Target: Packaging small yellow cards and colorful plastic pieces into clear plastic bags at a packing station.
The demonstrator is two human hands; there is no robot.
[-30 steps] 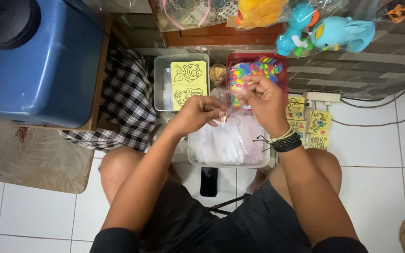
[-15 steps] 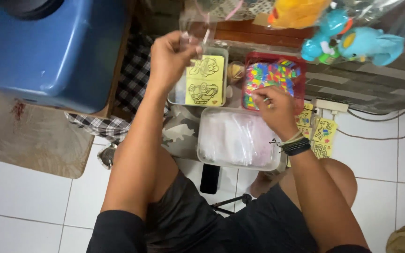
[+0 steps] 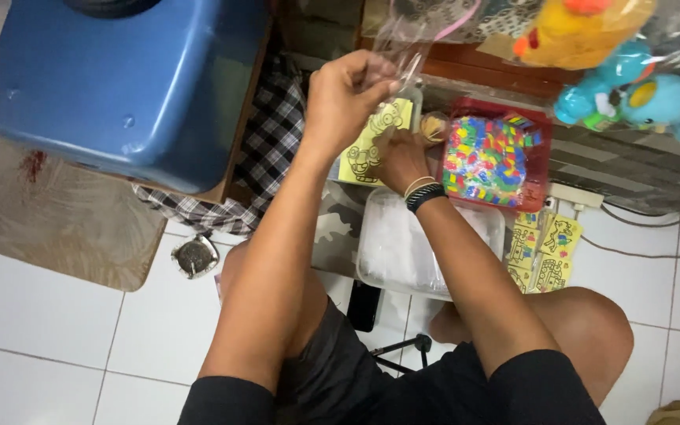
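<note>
Clear plastic, a small bag [image 3: 403, 39], is pinched in the left hand [image 3: 348, 94], which is raised toward twelve o'clock, fingers closed on the film. Half a second ago that hand was already up with the bag; a second ago both hands were together low over the clear tub of bags [image 3: 403, 244]. Since then the right hand [image 3: 399, 157] has left the red tray of coloured pieces [image 3: 497, 153] and now lies at the yellow picture card [image 3: 371, 142], just below the bag; it hides its own fingers, so I cannot tell whether it grips the card or only touches it. My reading is that bag and card are being brought together. More yellow cards [image 3: 541, 252] lie on the floor tiles at four o'clock, with the blue plastic container [image 3: 120, 79] at ten o'clock.
</note>
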